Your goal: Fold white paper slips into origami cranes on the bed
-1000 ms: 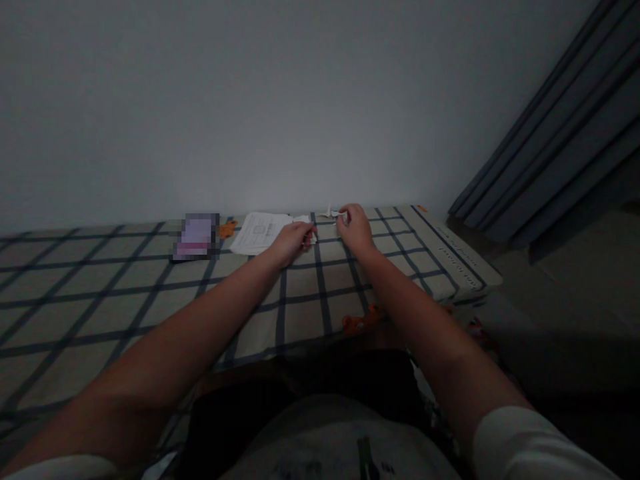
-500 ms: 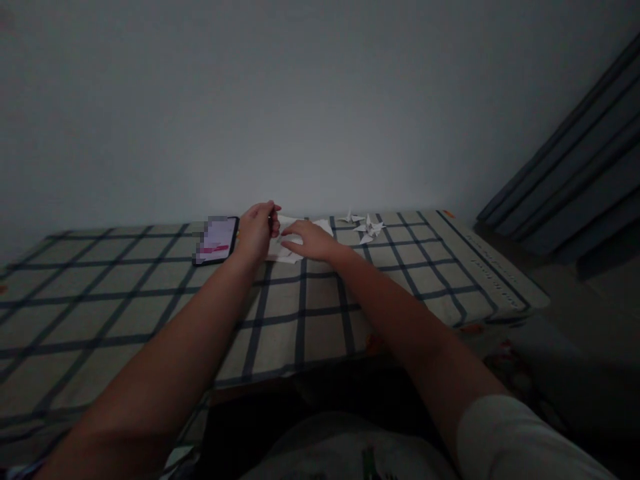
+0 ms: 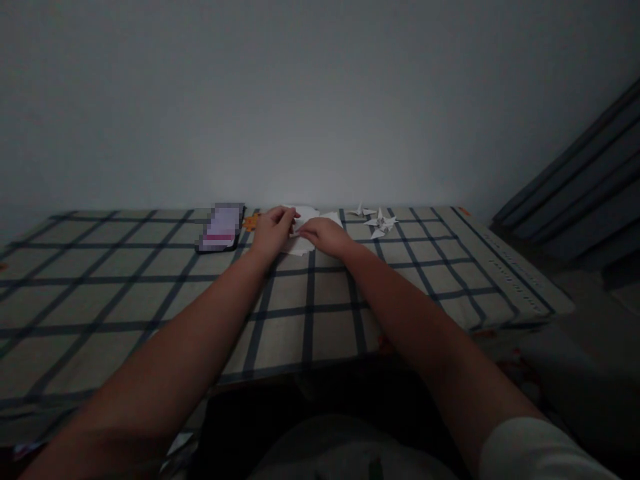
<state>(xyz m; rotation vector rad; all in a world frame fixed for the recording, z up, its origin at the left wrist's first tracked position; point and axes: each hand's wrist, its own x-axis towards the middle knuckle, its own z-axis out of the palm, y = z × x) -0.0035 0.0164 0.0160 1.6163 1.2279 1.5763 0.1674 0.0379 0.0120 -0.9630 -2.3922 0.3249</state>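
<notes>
White paper sheets (image 3: 301, 252) lie on the checked cloth near the wall, partly hidden under my hands. My left hand (image 3: 273, 230) is closed over their left side, with thumb and fingers curled together. My right hand (image 3: 324, 235) is closed too, fingertips pinched and pointing at the left hand. Between the fingertips is a small piece of white paper, mostly hidden and hard to make out in the dim light. Folded paper cranes (image 3: 381, 224) rest right of my right hand, with another crane (image 3: 361, 210) just behind them.
A phone (image 3: 220, 228) with a lit, blurred-out screen lies left of my left hand. The checked cloth (image 3: 330, 327) covers the table up to the plain wall (image 3: 320, 100). A dark curtain (image 3: 590, 180) hangs at the right.
My right fingers have gone from spread to pinched together, and the hands have come closer. My left hand has tipped down towards the paper. The whole view has shifted slightly.
</notes>
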